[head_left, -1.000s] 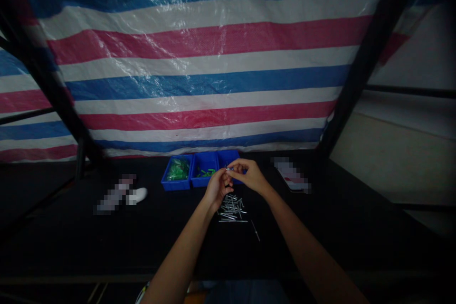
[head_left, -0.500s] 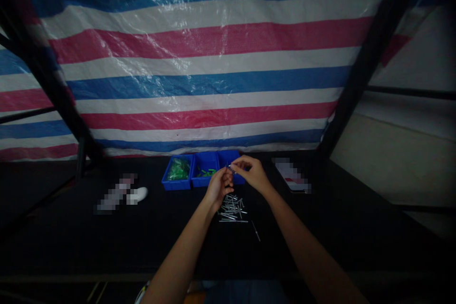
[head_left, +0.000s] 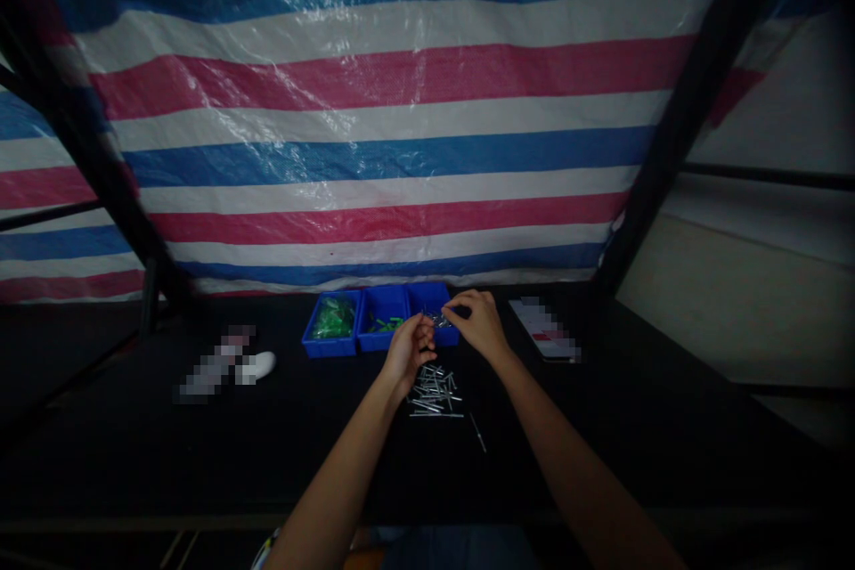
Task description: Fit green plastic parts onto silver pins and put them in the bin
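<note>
Just in front of the middle blue bin [head_left: 381, 341], my left hand [head_left: 410, 351] has its fingers curled in; whatever they hold is too small to name. My right hand [head_left: 478, 321] is over the right blue bin [head_left: 431, 289], thumb and index finger pinched, and anything between them is too small to make out. Small metal parts [head_left: 441, 319] show inside that bin between the hands. Green pieces [head_left: 387, 323] lie in the middle bin. Below my hands, a pile of silver screw-like pieces [head_left: 434, 390] rests on the black table, with one thin piece [head_left: 478, 432] apart.
The left blue bin [head_left: 329, 347] holds a green plastic bag [head_left: 334, 318]. A phone-like flat object [head_left: 545, 329] lies to the right on the table [head_left: 280, 454]. A white rounded object [head_left: 264, 364] and a blurred item [head_left: 214, 370] lie left. Striped sheeting [head_left: 387, 151] hangs behind.
My right hand has moved slightly to the right, away from my left fingertips, and a gap now shows between them. My left hand has barely moved.
</note>
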The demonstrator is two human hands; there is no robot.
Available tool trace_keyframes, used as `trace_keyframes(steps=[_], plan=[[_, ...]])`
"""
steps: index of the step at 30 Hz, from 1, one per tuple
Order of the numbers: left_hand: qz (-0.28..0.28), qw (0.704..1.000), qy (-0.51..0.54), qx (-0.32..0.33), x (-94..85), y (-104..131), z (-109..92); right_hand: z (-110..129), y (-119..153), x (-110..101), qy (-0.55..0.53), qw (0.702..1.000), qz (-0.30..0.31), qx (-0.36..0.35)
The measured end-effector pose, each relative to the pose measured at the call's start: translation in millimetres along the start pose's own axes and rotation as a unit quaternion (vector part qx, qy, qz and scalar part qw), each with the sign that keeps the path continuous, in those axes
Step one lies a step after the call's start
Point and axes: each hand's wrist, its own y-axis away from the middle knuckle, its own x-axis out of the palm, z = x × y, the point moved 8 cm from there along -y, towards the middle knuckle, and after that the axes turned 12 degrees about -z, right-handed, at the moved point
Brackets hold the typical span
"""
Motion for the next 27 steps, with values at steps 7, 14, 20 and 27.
trace_keyframes(steps=[7, 14, 20, 27], plan=[[0.0, 1.0, 0.003, -0.001, -0.5, -1, 0, -6, 3, 6, 0.013, 1.0, 0.02, 0.01], [-0.003, 1.0, 0.0, 0.005, -0.8, 0, -1, -10, 6, 12, 0.034, 0.999, 0.03, 0.007], [-0.004, 1.0, -0.005, 0.006, -0.2, 0, -1, -10, 8, 13, 0.048, 0.998, 0.038, 0.01], [-0.001, 1.0, 0.0, 0.002, -0.3, 0, -1, -12, 10, 15, 0.05, 0.998, 0.044, 0.018]])
